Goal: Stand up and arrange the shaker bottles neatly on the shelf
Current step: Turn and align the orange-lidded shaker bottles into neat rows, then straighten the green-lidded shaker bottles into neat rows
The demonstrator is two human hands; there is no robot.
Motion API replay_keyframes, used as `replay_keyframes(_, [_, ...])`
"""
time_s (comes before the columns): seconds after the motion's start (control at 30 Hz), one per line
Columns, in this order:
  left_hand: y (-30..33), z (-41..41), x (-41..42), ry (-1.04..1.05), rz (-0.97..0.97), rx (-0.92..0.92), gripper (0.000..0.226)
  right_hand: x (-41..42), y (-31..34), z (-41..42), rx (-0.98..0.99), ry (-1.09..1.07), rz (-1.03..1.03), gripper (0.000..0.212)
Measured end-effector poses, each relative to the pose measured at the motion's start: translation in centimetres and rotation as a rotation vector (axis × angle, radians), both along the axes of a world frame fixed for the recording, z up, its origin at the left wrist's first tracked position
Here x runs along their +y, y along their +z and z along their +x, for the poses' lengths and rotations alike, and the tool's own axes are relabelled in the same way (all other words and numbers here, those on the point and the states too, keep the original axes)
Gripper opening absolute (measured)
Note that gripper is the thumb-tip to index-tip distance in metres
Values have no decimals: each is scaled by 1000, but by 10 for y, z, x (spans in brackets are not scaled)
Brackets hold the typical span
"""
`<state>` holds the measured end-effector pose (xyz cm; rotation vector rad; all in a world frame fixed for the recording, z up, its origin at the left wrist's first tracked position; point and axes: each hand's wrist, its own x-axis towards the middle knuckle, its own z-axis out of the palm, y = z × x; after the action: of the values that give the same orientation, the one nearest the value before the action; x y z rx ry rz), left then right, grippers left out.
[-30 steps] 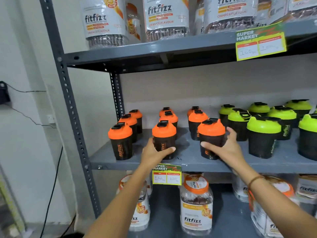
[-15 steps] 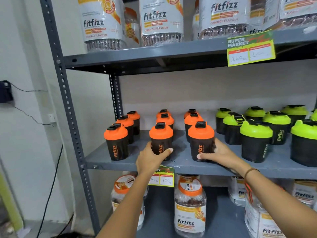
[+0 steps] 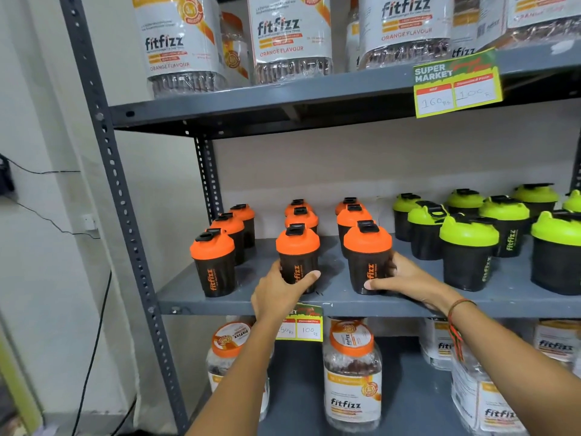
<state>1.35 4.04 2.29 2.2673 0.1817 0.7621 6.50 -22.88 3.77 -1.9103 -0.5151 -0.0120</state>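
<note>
Black shaker bottles with orange lids stand upright in three rows on the grey middle shelf. My left hand wraps the base of the front middle orange-lidded shaker. My right hand grips the front right orange-lidded shaker from its right side, thumb across the base. The front left orange-lidded shaker stands alone. Green-lidded shakers fill the right half of the shelf, less evenly spaced.
Large Fitfizz jars line the upper shelf, and more Fitfizz jars stand on the lower one. Price tags hang at the upper shelf edge and below my left hand. A perforated steel upright bounds the left side.
Both hands have slid their shakers slightly leftward and squared them with the rows behind. The camera has moved, shifting the shelf in view.
</note>
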Motion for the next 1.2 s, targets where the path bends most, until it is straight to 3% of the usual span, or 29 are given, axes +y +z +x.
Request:
replay_keyframes(0.33, [2, -5, -4, 1, 16, 11, 82, 1, -2, 2, 22, 9, 1, 76])
replay_keyframes(0.47, [1, -8, -1, -67, -16, 45, 103, 1, 2, -1, 0, 22, 29, 98])
replay_keyframes(0.57, [0, -14, 1, -136, -186, -18, 118, 0, 4, -6, -53, 12, 89, 113])
replay_keyframes(0.63, [4, -23, -1, -89, -283, -183, 110, 0, 4, -12, -92, -43, 126, 108])
replay_keyframes(0.77, [29, -37, -23, 14, -298, -634, 74, -1, 7, -25, -298, -316, 189, 83])
replay_keyframes(0.9, [57, -46, -76, -161, -237, -826, 45, -9, 24, -47, -649, -470, 179, 55])
replay_keyframes(1.07, [60, -54, -158, -428, -143, -838, 29, -44, 53, -73, -961, -744, 242, 32])
replay_keyframes(1.2, [33, -43, -209, -539, -50, -552, 53, -99, 53, -79, -1014, -917, 235, 28])
